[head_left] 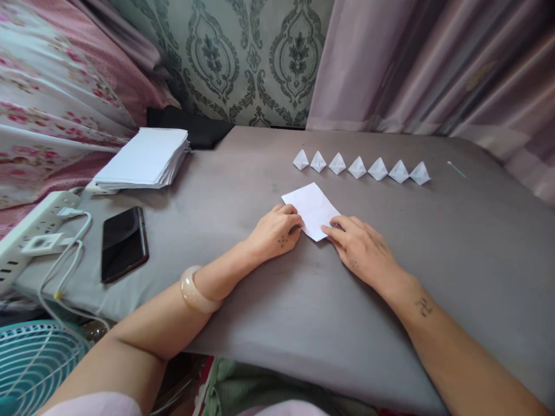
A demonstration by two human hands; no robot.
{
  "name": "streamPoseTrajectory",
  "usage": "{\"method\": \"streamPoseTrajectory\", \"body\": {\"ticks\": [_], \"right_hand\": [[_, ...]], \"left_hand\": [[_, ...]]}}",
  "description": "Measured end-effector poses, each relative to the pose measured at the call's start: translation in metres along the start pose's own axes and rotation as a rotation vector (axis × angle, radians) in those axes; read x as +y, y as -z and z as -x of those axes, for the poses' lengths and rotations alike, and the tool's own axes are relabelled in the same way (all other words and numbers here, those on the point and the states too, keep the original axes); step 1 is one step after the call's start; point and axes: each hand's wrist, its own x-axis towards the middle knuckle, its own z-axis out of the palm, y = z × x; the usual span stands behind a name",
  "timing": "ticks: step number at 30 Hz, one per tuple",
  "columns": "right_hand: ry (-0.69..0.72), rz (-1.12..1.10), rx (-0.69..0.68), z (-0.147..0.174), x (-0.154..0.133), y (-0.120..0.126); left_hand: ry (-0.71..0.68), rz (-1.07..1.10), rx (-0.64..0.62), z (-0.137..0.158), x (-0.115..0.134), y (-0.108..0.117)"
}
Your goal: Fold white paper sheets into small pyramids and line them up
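Note:
A white square of paper point(313, 209) lies turned cornerwise on the grey-covered table, between my hands. My left hand point(280, 231) has its fingers curled at the paper's left edge, pinching it there. At the right edge, my right hand point(362, 245) grips the paper, thumb below and fingers on top. Faint crease lines cross the sheet. Beyond it stands a row of several small folded white paper shapes point(358, 167), pointed at the top.
A stack of white paper point(143, 156) sits at the back left beside a black cloth point(191, 127). A phone point(124, 244), a power strip point(39, 228) with white cables and a teal fan point(39, 367) are on the left. A cotton swab point(457, 169) lies far right.

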Motion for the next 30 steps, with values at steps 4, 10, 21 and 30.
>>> {"method": "streamPoseTrajectory", "body": {"ticks": [4, 10, 21, 30], "right_hand": [[-0.066, -0.066, 0.024, -0.001, 0.0, 0.0], [-0.27, -0.227, 0.094, -0.006, 0.003, -0.009], [-0.483, -0.273, 0.23, -0.019, 0.005, -0.027], [-0.515, -0.253, 0.226, -0.022, 0.006, -0.031]], "left_hand": [[0.052, 0.064, 0.007, -0.001, -0.003, 0.0], [0.179, 0.169, 0.038, -0.006, -0.005, -0.002], [0.36, 0.243, 0.117, -0.013, -0.005, -0.009], [0.394, 0.238, 0.125, -0.018, -0.008, -0.014]]}}
